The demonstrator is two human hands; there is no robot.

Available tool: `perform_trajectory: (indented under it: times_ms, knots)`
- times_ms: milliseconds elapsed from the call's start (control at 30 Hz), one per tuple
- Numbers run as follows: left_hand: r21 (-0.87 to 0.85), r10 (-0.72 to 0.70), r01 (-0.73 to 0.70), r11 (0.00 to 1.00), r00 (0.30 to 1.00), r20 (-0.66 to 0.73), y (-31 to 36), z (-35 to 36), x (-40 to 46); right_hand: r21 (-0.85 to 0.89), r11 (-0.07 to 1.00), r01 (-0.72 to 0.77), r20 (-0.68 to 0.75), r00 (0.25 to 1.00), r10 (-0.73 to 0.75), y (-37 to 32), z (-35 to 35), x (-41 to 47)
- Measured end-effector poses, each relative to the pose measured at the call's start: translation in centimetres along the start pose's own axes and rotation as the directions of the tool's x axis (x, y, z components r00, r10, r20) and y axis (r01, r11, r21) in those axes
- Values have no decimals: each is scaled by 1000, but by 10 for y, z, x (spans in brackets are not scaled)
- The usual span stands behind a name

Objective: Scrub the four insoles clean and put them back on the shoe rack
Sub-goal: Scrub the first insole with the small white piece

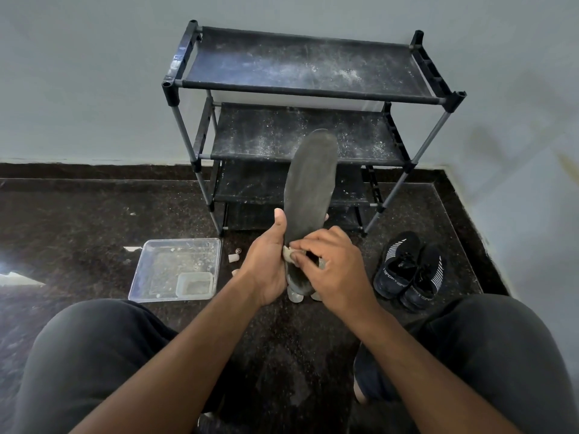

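Observation:
A dark grey insole (310,189) stands nearly upright in front of the black shoe rack (300,89). My left hand (269,264) grips its lower part from the left, thumb raised along its edge. My right hand (332,264) pinches a small pale scrubbing piece (289,254) against the insole near its heel. Pale ends of other insoles (296,296) show on the floor just below my hands, mostly hidden by them. The rack's shelves are dusty and bare.
A clear plastic tray (175,270) with a small tub (194,285) inside lies on the dark floor at the left. A pair of black shoes (410,270) sits at the right. Small pale bits (233,257) lie beside the tray. My knees frame the bottom.

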State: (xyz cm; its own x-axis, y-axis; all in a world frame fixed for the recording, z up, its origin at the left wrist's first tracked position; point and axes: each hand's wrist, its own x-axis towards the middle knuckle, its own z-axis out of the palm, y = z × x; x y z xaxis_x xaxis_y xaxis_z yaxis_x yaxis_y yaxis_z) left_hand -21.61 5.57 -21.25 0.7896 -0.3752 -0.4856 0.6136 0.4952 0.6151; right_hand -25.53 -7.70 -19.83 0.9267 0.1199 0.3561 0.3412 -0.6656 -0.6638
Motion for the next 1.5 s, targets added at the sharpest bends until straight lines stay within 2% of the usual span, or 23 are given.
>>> perform_trajectory:
  times_ms: [133,300,367,500,667,767,933,1133,1367,1500]
  knots:
    - [-23,9,-9,1000,1000,-3,8,-2,-1,13,998,68,39,997,-68,0,5,-3]
    - [-69,70,-76,995,993,-95,20,-11,1,47,994,97,150,983,-103,-3,6,-8]
    - [-81,73,-81,993,992,-105,18,-10,2,39,997,67,127,989,-71,-3,5,-6]
    - [-62,3,-6,998,999,-46,12,-4,1,13,999,46,59,997,-47,-4,6,-6]
    - [-87,74,-78,993,996,-49,23,-14,4,14,990,139,147,979,-140,-5,11,-11]
    - [-75,96,-102,992,993,-74,25,-16,3,13,984,177,152,972,-177,-5,12,-12]
    - [-119,121,-133,984,987,-103,31,-16,2,-36,989,143,103,985,-139,3,8,-11]
    - [-100,45,-49,994,998,-46,17,-8,1,25,988,154,54,986,-155,-8,15,-14]
    - [-159,155,-168,973,984,-89,33,-12,-1,-34,991,129,76,989,-126,-1,10,-13]
    - [-113,127,-138,984,987,-97,27,-10,0,16,990,139,53,989,-139,-5,12,-13]
